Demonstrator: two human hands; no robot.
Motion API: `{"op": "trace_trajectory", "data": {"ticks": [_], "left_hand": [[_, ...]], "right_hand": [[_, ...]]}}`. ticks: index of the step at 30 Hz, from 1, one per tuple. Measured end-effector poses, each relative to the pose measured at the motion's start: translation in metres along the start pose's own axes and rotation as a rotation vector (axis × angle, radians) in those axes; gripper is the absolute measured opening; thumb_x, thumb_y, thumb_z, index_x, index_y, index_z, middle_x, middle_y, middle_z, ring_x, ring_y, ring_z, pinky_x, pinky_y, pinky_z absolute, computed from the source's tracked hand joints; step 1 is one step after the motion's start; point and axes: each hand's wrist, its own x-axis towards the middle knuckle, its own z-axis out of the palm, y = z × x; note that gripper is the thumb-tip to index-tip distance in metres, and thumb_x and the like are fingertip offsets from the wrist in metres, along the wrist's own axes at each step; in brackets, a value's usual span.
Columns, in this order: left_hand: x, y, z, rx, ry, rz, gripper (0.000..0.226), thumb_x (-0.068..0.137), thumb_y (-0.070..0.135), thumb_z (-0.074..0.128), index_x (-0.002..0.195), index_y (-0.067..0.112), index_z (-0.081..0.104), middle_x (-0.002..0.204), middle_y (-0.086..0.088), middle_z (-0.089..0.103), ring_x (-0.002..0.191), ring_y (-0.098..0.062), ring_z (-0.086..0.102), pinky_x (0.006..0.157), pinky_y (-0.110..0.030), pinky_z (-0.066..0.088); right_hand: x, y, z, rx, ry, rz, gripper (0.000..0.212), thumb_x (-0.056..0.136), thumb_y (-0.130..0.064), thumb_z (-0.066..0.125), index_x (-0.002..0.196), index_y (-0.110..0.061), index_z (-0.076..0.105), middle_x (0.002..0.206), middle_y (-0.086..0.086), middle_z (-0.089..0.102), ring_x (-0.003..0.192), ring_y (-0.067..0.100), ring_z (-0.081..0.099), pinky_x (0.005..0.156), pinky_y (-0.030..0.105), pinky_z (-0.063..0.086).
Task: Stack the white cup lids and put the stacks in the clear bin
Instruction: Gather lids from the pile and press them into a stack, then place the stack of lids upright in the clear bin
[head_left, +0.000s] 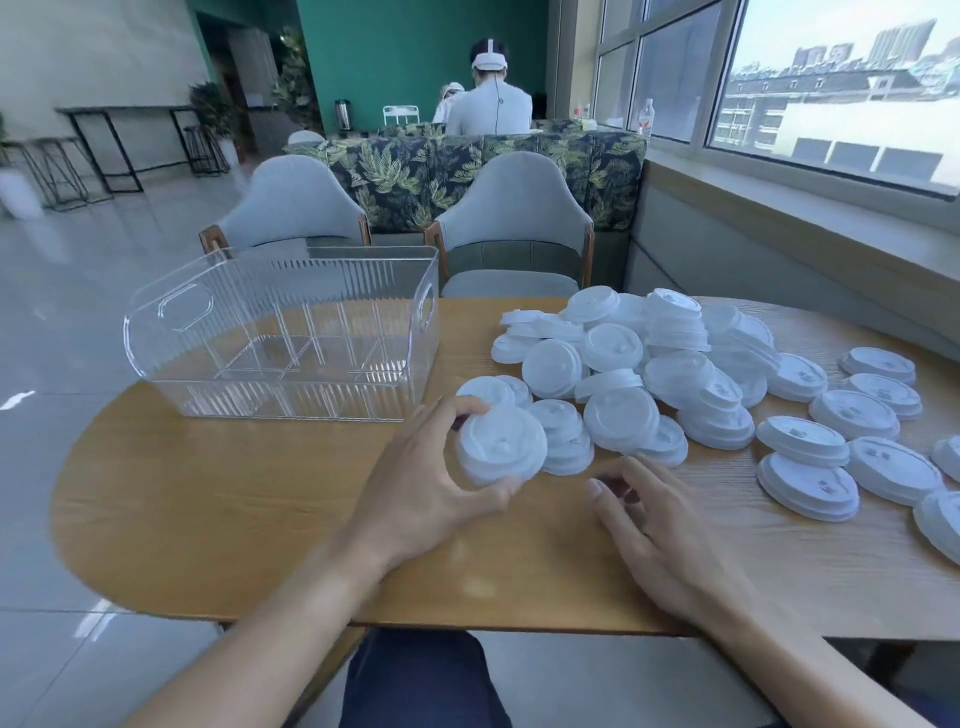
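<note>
The left hand (431, 478) grips a short lid stack (500, 451); the right hand (644, 525), empty and loosely curled, should add lids from the 2 o'clock pile (649, 364), rims aligned.

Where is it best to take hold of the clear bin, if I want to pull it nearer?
Probably by the oval handle cutout in the clear bin's right end wall, reached from the right. The ribbed walls look smooth and tall, and that cutout faces the lid pile side.
</note>
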Motion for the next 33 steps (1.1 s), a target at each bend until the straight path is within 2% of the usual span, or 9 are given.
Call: {"op": "trace_trajectory", "data": {"ticks": [3, 8, 11, 13, 15, 18, 22, 27, 33], "left_hand": [[0.014, -0.012, -0.031, -0.027, 0.079, 0.025, 0.064, 0.06, 0.058, 0.078, 0.117, 0.04, 0.057, 0.117, 0.023, 0.062, 0.104, -0.006, 0.057, 0.089, -0.022, 0.046], [0.043, -0.034, -0.075, -0.001, 0.178, 0.019, 0.066, 0.06, 0.06, 0.076, 0.117, 0.032, 0.058, 0.113, 0.019, 0.064, 0.098, -0.008, 0.059, 0.082, -0.019, 0.047], [0.062, -0.052, -0.095, 0.01, 0.186, -0.011, 0.067, 0.06, 0.059, 0.075, 0.117, 0.029, 0.057, 0.114, 0.019, 0.063, 0.098, -0.002, 0.058, 0.078, -0.011, 0.045], [0.075, -0.065, -0.106, 0.03, 0.181, -0.043, 0.065, 0.064, 0.05, 0.082, 0.118, 0.027, 0.056, 0.114, 0.019, 0.062, 0.099, 0.001, 0.058, 0.079, -0.012, 0.046], [0.088, -0.082, -0.113, 0.08, 0.168, -0.087, 0.062, 0.07, 0.036, 0.09, 0.12, 0.026, 0.055, 0.117, 0.014, 0.061, 0.102, -0.004, 0.059, 0.081, -0.02, 0.049], [0.107, -0.106, -0.119, 0.148, 0.133, -0.126, 0.068, 0.065, 0.043, 0.088, 0.121, 0.026, 0.054, 0.119, 0.01, 0.059, 0.105, -0.014, 0.06, 0.083, -0.029, 0.05], [0.132, -0.13, -0.116, 0.182, 0.06, -0.204, 0.08, 0.055, 0.06, 0.078, 0.123, 0.028, 0.053, 0.123, 0.009, 0.059, 0.11, -0.015, 0.059, 0.091, -0.035, 0.052], [0.166, -0.15, -0.104, 0.233, -0.11, -0.255, 0.071, 0.075, 0.034, 0.089, 0.133, 0.021, 0.051, 0.125, 0.006, 0.057, 0.112, -0.015, 0.057, 0.092, -0.029, 0.045], [0.203, -0.166, -0.086, 0.245, -0.248, -0.279, 0.067, 0.069, 0.03, 0.088, 0.128, 0.025, 0.057, 0.118, 0.009, 0.062, 0.108, -0.015, 0.063, 0.097, -0.037, 0.053]], "right_hand": [[0.007, -0.003, 0.01, -0.009, -0.021, -0.022, 0.022, 0.096, -0.051, 0.049, 0.096, -0.034, 0.063, 0.094, -0.021, 0.057, 0.096, 0.005, 0.057, 0.079, 0.018, 0.044], [0.016, -0.008, 0.018, -0.018, -0.045, -0.06, 0.012, 0.098, -0.045, 0.053, 0.093, -0.036, 0.06, 0.097, -0.021, 0.057, 0.094, 0.008, 0.058, 0.076, 0.024, 0.047], [0.02, -0.009, 0.022, -0.047, -0.054, -0.095, 0.017, 0.097, -0.049, 0.05, 0.093, -0.036, 0.06, 0.095, -0.021, 0.057, 0.095, 0.008, 0.058, 0.075, 0.021, 0.046], [0.023, -0.01, 0.025, -0.057, -0.064, -0.108, 0.019, 0.096, -0.052, 0.048, 0.092, -0.037, 0.06, 0.094, -0.021, 0.057, 0.095, 0.007, 0.057, 0.075, 0.019, 0.044], [0.027, -0.011, 0.029, -0.067, -0.073, -0.115, 0.019, 0.095, -0.053, 0.048, 0.09, -0.038, 0.059, 0.094, -0.021, 0.057, 0.094, 0.006, 0.057, 0.075, 0.017, 0.043], [0.034, -0.01, 0.034, -0.097, -0.074, -0.139, 0.022, 0.098, -0.054, 0.047, 0.088, -0.038, 0.059, 0.092, -0.022, 0.057, 0.094, 0.004, 0.056, 0.076, 0.015, 0.041], [0.044, -0.009, 0.044, -0.121, -0.042, -0.194, 0.023, 0.095, -0.054, 0.049, 0.087, -0.036, 0.061, 0.089, -0.025, 0.056, 0.089, 0.0, 0.055, 0.079, 0.011, 0.04], [0.048, -0.003, 0.051, -0.152, 0.027, -0.284, 0.031, 0.098, -0.056, 0.045, 0.084, -0.035, 0.063, 0.085, -0.027, 0.054, 0.083, -0.005, 0.05, 0.078, 0.011, 0.04], [0.05, 0.0, 0.056, -0.164, 0.096, -0.34, 0.035, 0.099, -0.055, 0.045, 0.082, -0.033, 0.066, 0.085, -0.025, 0.056, 0.082, -0.005, 0.051, 0.078, 0.011, 0.041]]}}
